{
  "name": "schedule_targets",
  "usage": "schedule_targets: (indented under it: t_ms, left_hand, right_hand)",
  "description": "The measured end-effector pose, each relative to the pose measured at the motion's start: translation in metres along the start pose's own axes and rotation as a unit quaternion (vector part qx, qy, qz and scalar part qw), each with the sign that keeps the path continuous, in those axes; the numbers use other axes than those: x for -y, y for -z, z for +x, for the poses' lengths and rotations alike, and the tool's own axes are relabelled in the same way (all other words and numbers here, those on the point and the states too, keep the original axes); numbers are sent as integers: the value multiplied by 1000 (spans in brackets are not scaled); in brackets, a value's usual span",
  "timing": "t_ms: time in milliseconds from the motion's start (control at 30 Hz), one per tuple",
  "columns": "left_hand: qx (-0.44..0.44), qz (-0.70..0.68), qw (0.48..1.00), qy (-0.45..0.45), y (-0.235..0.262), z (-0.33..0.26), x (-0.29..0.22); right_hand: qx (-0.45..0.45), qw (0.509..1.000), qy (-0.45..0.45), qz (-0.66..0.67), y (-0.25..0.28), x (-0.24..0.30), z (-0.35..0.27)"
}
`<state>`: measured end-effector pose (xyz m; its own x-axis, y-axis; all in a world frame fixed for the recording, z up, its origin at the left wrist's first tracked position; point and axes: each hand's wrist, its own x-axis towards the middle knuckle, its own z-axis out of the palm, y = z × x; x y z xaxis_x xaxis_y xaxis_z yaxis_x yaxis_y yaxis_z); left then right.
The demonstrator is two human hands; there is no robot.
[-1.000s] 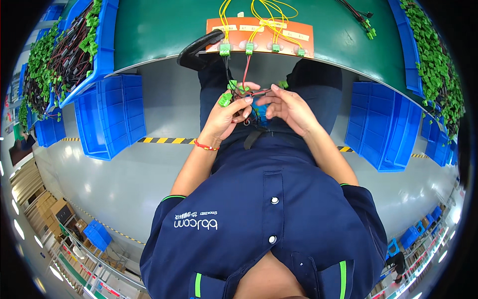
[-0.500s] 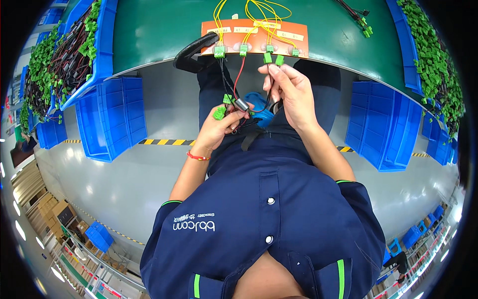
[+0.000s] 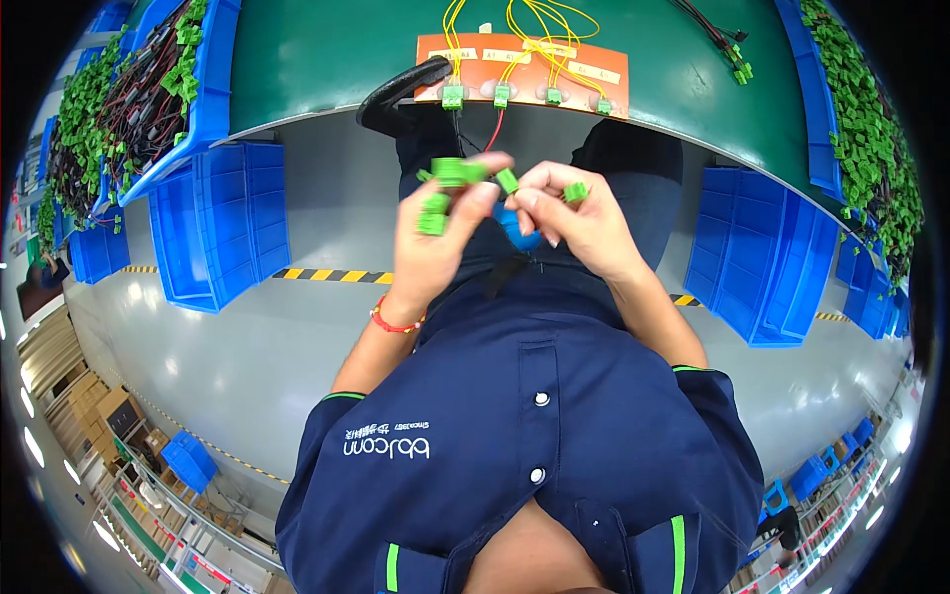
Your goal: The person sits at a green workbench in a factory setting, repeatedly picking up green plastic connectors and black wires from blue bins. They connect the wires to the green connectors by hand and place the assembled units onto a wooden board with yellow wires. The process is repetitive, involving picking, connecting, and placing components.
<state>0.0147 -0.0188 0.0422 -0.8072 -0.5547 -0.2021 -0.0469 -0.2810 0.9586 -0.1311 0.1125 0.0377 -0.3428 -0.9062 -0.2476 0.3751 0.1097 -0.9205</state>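
The left hand point(image 3: 435, 247) is held up in front of the person's chest, just below the near edge of the green bench point(image 3: 336, 59). Its fingers are curled and pinch a small bunch of green plugs point(image 3: 445, 188). One plug sits at the fingertips and others hang lower by the palm. A red band point(image 3: 394, 323) goes round the left wrist.

The right hand point(image 3: 579, 223) is just beside the left one, and the fingertips of both hands almost meet. Its thumb and first finger pinch one little green plug point(image 3: 574, 191). Another green plug point(image 3: 507, 181) sits between the two hands. A blue thing point(image 3: 515, 230) peeks out under the right fingers, but I cannot tell what it is.

A thin red wire point(image 3: 495, 127) runs from the hands up to an orange board point(image 3: 529, 59) on the bench. The board has a row of green plugs along its near edge and yellow wires point(image 3: 534, 25) looping over it. A black curved thing point(image 3: 401, 89) lies at the bench edge, left of the board.

On the far left, a blue bin point(image 3: 213, 89) holds dark wires and green plugs. On the far right, another pile of green plugs point(image 3: 871, 129) runs along the bench. Empty blue crates point(image 3: 223, 228) stand on the grey floor to the left, and more blue crates point(image 3: 752, 257) stand to the right. The person wears a dark blue shirt point(image 3: 524, 445).
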Motion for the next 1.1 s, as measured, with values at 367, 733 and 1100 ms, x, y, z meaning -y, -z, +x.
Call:
schedule_targets:
  t_ms: [367,733,1100]
  left_hand:
    - [-25,-14,1000,-3,-20,16,-4]
    - [-125,-62,989,40,23,-4,32]
    - [-57,-34,994,89,16,-8,49]
  right_hand:
    - [-156,960,127,-193,2,-8,8]
    - [-42,914,1,404,12,-21,30]
    - [-94,932,34,347,5,-25,29]
